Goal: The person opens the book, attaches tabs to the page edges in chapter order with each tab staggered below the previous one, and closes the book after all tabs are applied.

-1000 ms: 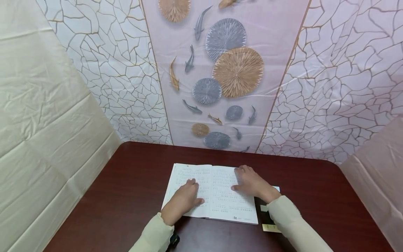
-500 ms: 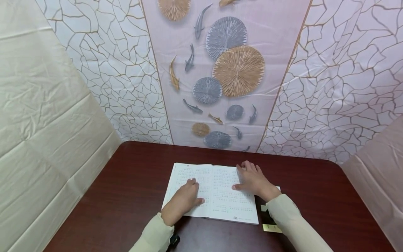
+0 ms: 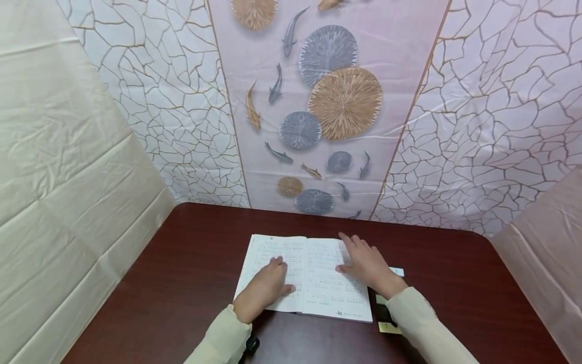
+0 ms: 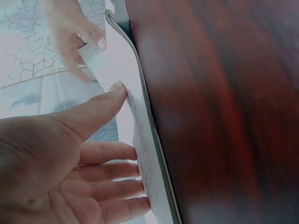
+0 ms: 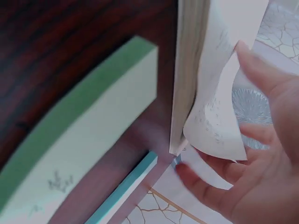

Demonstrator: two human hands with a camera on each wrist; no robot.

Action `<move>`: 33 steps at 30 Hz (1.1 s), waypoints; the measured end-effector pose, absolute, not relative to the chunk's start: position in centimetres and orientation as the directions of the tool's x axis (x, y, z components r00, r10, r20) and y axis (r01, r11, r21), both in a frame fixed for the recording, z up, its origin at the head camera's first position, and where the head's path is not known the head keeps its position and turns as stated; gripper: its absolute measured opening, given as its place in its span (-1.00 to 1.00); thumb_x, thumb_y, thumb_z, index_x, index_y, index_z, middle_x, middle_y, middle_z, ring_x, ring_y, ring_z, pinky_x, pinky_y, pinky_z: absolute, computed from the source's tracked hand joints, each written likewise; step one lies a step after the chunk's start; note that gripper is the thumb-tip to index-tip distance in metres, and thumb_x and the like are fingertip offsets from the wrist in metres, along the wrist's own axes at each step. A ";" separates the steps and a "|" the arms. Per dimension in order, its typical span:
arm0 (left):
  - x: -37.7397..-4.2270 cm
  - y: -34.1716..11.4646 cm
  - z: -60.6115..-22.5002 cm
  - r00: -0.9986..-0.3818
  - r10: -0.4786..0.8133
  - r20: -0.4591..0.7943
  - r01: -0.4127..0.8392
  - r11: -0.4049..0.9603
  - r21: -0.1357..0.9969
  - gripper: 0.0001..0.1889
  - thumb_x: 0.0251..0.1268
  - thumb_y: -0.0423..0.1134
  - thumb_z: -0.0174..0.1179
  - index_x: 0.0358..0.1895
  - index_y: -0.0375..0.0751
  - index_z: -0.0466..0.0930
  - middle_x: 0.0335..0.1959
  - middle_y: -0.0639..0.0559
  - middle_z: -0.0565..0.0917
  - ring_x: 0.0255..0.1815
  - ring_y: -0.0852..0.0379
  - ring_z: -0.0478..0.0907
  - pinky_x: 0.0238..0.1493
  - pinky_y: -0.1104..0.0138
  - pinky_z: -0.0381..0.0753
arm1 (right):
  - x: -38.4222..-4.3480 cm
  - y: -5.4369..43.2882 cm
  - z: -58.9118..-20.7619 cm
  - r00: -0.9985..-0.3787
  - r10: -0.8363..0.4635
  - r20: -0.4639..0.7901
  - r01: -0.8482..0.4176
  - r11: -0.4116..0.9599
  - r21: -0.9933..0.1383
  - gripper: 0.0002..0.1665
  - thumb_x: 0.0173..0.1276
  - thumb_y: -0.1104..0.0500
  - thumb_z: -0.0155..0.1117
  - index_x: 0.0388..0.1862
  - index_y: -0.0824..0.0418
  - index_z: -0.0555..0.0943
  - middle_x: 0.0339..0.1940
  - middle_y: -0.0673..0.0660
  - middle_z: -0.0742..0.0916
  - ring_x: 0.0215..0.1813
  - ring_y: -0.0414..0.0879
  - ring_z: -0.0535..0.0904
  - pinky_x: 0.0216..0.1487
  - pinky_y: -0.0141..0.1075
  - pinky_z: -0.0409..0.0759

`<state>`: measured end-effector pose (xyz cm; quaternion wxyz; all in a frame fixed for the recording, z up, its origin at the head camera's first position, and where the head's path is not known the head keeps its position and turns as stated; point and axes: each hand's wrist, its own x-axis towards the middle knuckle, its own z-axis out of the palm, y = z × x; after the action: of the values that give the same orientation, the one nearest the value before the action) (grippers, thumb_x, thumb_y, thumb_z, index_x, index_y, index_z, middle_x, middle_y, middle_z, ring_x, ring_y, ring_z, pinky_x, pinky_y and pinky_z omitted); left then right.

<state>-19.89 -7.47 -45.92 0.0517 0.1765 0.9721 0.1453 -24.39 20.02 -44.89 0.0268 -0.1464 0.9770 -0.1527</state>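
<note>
The book lies spread on the dark red counter, low in the middle of the frame. The left hand rests on its left page, straight-fingered, grip wide. The right hand, at the book's upper right, has a wide grip too, a lifted page passing between thumb and fingers. I see a yellow strip just beside the book, lower right

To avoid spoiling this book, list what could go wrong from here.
The curled page at the right hand might crease or tear if pulled sharply. The left hand, resting over the left page, could obstruct that sheet if it is turned across. The right sleeve, close to the yellow strip, might nudge it.
</note>
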 end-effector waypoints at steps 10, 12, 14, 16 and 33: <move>-19.7 -7.4 -45.4 -0.933 0.358 -0.040 0.336 0.904 0.263 -0.36 0.27 -0.05 0.54 0.21 -0.47 0.57 0.18 -0.28 0.64 0.20 -0.14 0.62 0.11 0.09 0.69 | -24.4 21.0 -43.0 -0.988 -0.153 -0.009 -0.103 0.705 -0.702 0.07 0.64 -0.02 0.23 0.73 0.37 -0.20 0.39 0.53 0.52 0.16 0.33 0.65 0.08 0.13 0.63; -19.7 -7.3 -45.2 -0.937 0.347 -0.045 0.326 0.911 0.251 -0.37 0.25 -0.02 0.55 0.19 -0.44 0.58 0.12 -0.24 0.64 0.13 -0.13 0.63 0.02 0.08 0.71 | -24.1 21.0 -42.7 -0.986 -0.153 -0.060 -0.052 0.637 -0.769 -0.01 0.70 -0.11 0.10 0.73 0.36 -0.15 0.30 0.49 0.59 0.06 0.22 0.68 0.01 0.03 0.64; -19.8 -7.3 -45.1 -0.939 0.341 -0.049 0.321 0.916 0.241 -0.37 0.25 -0.01 0.55 0.17 -0.41 0.58 0.08 -0.21 0.63 0.09 -0.12 0.61 -0.03 0.08 0.71 | -23.7 21.1 -42.4 -0.978 -0.178 -0.108 -0.006 0.545 -0.838 -0.10 0.75 -0.18 -0.05 0.73 0.32 -0.05 0.35 0.46 0.57 0.10 0.17 0.66 0.01 -0.03 0.63; -19.8 -7.3 -45.0 -0.939 0.339 -0.061 0.316 0.918 0.238 -0.34 0.26 0.01 0.54 0.21 -0.41 0.56 0.13 -0.21 0.62 0.12 -0.12 0.59 0.00 0.08 0.70 | -23.3 21.1 -42.3 -0.964 -0.233 -0.128 0.015 0.432 -0.902 -0.21 0.78 -0.19 -0.18 0.70 0.30 0.10 0.43 0.44 0.54 0.23 0.19 0.62 0.11 -0.06 0.63; -19.9 -8.4 -45.3 -0.904 0.420 -0.083 0.382 0.879 0.286 -0.26 0.35 -0.02 0.37 0.40 -0.52 0.44 0.40 -0.34 0.51 0.42 -0.21 0.49 0.39 0.04 0.52 | -20.1 18.3 -45.0 -0.881 -0.457 -0.121 0.122 0.029 -0.992 -0.21 0.80 -0.14 -0.22 0.78 0.07 -0.18 0.73 0.23 0.07 0.64 0.20 0.15 0.56 0.06 0.19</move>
<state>-19.86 -8.38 -45.25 0.0717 0.2075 0.9665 0.1328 -20.06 18.32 -44.97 0.2111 -0.1224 0.6856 -0.6859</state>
